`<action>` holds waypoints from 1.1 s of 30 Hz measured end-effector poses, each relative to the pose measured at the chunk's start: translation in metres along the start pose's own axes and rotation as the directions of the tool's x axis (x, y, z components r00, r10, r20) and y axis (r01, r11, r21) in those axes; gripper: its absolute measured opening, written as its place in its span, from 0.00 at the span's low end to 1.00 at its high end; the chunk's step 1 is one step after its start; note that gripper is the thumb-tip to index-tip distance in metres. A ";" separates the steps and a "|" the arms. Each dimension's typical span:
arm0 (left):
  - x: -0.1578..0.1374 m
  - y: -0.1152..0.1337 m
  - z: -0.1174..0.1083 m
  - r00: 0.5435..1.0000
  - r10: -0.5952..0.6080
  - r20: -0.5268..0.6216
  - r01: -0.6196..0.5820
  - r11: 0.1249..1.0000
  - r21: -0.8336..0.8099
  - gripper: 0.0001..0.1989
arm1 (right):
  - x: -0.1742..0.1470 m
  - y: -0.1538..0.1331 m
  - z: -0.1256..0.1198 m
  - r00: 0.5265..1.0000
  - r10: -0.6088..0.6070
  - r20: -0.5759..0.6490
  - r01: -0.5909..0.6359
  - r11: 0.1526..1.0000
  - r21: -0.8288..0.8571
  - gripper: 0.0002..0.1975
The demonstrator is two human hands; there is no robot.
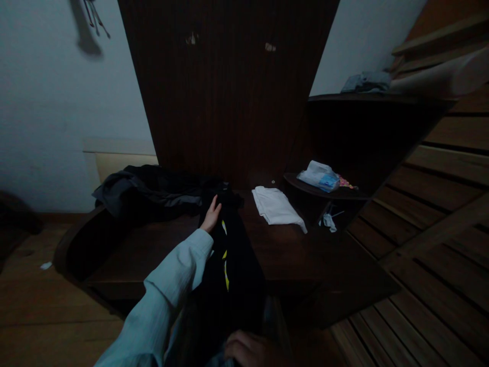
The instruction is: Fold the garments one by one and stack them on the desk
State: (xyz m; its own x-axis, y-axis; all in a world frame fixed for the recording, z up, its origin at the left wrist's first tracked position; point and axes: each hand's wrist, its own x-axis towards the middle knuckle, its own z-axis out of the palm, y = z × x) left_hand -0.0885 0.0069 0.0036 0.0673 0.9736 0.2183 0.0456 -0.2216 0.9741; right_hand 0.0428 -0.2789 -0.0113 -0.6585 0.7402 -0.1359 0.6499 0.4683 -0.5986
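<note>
Right now your left hand [211, 216] lies along the left edge of the black garment [242, 255], fingers and thumb pointing to the far side and only loosely parted. You touch the fabric there, though one cannot tell whether your fingers pinch it. Your right hand [248, 347] is near, low in the middle of the view, its fingers curled beside the garment's near part; it is too dim and blurred to tell whether it grips anything.

The garment runs from the far part of the dark wooden surface [292, 257] towards you and over the near edge, with bright yellow marks [226, 275] down its length. At the far left of the surface you have a heap of dark clothes [153, 191], its right end meeting the garment. To the right, apart from the garment, lies a folded white cloth [275, 206].

Farther right, a small shelf [296, 181] carries a plastic package [319, 176] in white and blue, and a crumpled white item [327, 222] sits below it. On the upper shelf [324, 98] you see grey-blue folded fabric [367, 81].
</note>
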 end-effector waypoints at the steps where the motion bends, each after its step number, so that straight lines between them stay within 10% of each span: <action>1: -0.001 0.001 0.001 1.000 0.007 0.011 -0.007 1.000 0.027 0.27 | 0.000 -0.002 -0.007 1.000 -0.027 -0.003 0.027 1.000 0.009 0.10; 9: -0.014 0.008 0.007 0.971 0.240 0.016 -0.218 0.851 0.477 0.28 | 0.008 0.023 -0.096 0.938 0.030 -0.344 -0.041 0.999 -0.025 0.15; 14: -0.027 0.012 0.010 0.963 0.270 0.012 -0.214 0.734 0.644 0.26 | 0.042 0.060 -0.096 0.948 -0.040 -0.314 -0.044 0.966 -0.256 0.24; 21: -0.063 0.016 0.012 0.968 0.196 0.158 -0.251 0.774 0.581 0.25 | 0.019 0.043 -0.068 0.928 -0.091 -0.360 -0.035 0.944 -0.328 0.17; 26: -0.080 0.017 0.016 0.957 0.173 0.233 -0.272 0.811 0.518 0.21 | 0.026 0.029 -0.108 0.972 0.026 -0.232 -0.045 0.996 -0.076 0.11; 33: -0.077 0.016 0.013 0.979 0.048 0.200 -0.121 0.919 0.374 0.25 | 0.119 0.086 -0.172 0.812 0.007 -0.584 -0.107 0.985 -0.135 0.27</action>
State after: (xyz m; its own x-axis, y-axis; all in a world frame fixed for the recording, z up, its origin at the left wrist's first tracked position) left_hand -0.0795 -0.0720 0.0015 0.2675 0.9311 0.2482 0.4066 -0.3426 0.8470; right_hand 0.0856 -0.0677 0.0567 -0.3080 0.8861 0.3464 0.7617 0.4478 -0.4682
